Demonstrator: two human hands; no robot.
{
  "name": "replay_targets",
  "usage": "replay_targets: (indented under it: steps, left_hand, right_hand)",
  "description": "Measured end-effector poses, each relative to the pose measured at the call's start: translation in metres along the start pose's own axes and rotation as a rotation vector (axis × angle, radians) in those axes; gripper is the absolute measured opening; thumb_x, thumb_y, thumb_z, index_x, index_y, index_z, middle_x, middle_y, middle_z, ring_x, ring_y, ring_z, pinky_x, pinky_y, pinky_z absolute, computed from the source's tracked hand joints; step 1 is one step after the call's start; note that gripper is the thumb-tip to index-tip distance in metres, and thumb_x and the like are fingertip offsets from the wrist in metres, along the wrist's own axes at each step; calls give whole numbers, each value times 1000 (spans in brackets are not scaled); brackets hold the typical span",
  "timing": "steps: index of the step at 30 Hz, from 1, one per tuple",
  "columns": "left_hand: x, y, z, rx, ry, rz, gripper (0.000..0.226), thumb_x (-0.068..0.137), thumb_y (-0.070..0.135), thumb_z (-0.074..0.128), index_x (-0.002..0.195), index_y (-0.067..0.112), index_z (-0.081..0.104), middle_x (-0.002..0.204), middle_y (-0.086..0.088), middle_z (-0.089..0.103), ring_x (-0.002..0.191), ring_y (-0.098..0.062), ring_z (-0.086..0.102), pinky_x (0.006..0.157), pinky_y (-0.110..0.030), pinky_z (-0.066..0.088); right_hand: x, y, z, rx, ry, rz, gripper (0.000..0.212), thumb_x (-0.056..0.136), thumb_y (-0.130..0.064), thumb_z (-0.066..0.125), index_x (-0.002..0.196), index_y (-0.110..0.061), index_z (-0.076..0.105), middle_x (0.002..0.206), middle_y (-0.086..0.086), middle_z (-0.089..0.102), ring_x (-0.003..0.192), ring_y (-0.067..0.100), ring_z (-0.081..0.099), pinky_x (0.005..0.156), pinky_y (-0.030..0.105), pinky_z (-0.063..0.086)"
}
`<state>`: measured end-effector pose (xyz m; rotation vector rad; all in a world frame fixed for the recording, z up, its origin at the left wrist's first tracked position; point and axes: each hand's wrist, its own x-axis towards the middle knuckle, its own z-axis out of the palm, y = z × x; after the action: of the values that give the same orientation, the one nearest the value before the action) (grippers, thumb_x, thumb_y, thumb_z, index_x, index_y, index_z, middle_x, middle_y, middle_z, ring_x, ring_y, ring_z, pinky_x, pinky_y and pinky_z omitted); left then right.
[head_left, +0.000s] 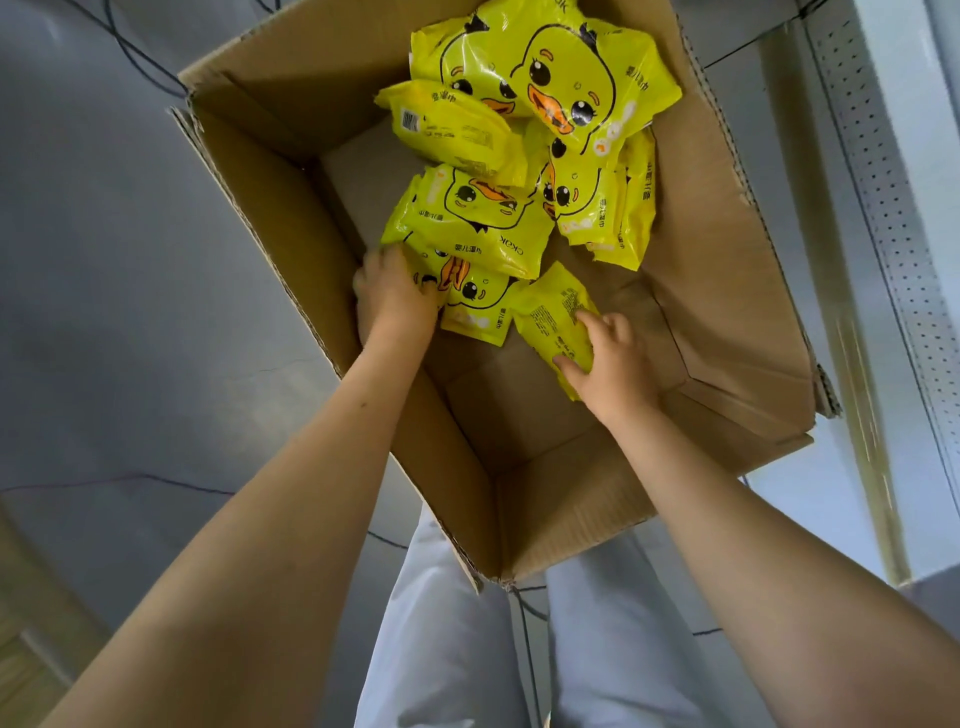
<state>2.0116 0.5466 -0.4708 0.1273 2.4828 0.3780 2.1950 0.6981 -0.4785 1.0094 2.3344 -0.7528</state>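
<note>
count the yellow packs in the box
8 packs: two at the far end, one barcode-up beside them, two at the right, one mid-box, one in the left hand, one in the right hand. More may lie hidden.

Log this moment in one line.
left hand grips duck-face pack | right hand grips text-side pack | both inside cardboard box
</note>
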Motion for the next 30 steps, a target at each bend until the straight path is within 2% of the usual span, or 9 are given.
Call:
replay_targets:
  steps: [3,7,11,14,16,18,24,29,30]
  left_hand:
    - [17,1,-3,-94,1,-94,59,90,24,60,141,11,35,152,-8,26,135,-33,30,107,-39,28]
    - [30,2,1,-127,-32,-141,60,86,29,67,135,8,39,138,-12,44,128,-32,40,102,-39,35]
    - [30,4,4,-14,-37,-164,56,86,29,67,131,6,43,136,-16,43,127,-35,38,101,-40,35]
    - [25,3,7,-18,-111,-199,51,86,34,67,124,4,51,128,-17,51,119,-34,49,92,-39,42]
    - [19,2,8,-92,-172,-247,46,86,35,67,118,5,55,120,-15,57,111,-33,55,80,-36,44]
    - [10,0,8,-171,-210,-287,41,85,34,67,115,7,57,116,-13,60,106,-32,57,77,-37,45]
    - [-26,1,3,-264,-297,-341,40,85,35,68,112,7,58,113,-13,61,102,-34,59,80,-41,50]
    - [-71,3,-9,-303,-332,-247,31,86,31,67,106,8,59,106,-12,64,98,-31,60,78,-38,49]
    - [-81,4,-14,-304,-338,-227,31,85,31,68,104,8,60,104,-12,64,97,-30,60,80,-39,51]
  right_hand:
    - [9,-3,5,33,24,17,64,84,-42,67,139,-20,43,139,8,42,124,31,41,101,41,36]
    - [16,-3,9,95,39,28,68,79,-42,71,136,-19,42,135,7,46,125,29,42,102,41,35]
    - [19,2,9,90,30,12,71,75,-38,76,134,-18,43,135,6,47,124,28,44,101,42,37]
    - [20,5,8,121,15,21,69,75,-33,78,131,-13,43,133,10,48,123,30,44,100,41,37]
    - [18,7,8,158,-14,37,69,76,-32,78,132,-12,42,133,12,48,122,31,45,98,41,38]
    - [13,10,8,211,-50,58,71,76,-32,78,133,-12,41,133,13,49,121,31,46,97,40,40]
    - [-12,17,6,450,-137,128,65,79,-31,75,133,-16,42,129,7,52,114,24,51,90,33,43]
    - [-42,18,-13,805,-179,225,55,82,-30,73,130,-27,45,121,-7,54,103,8,55,79,20,47]
    - [-48,17,-19,893,-185,234,52,83,-28,72,128,-29,46,121,-6,57,103,8,58,81,22,51]
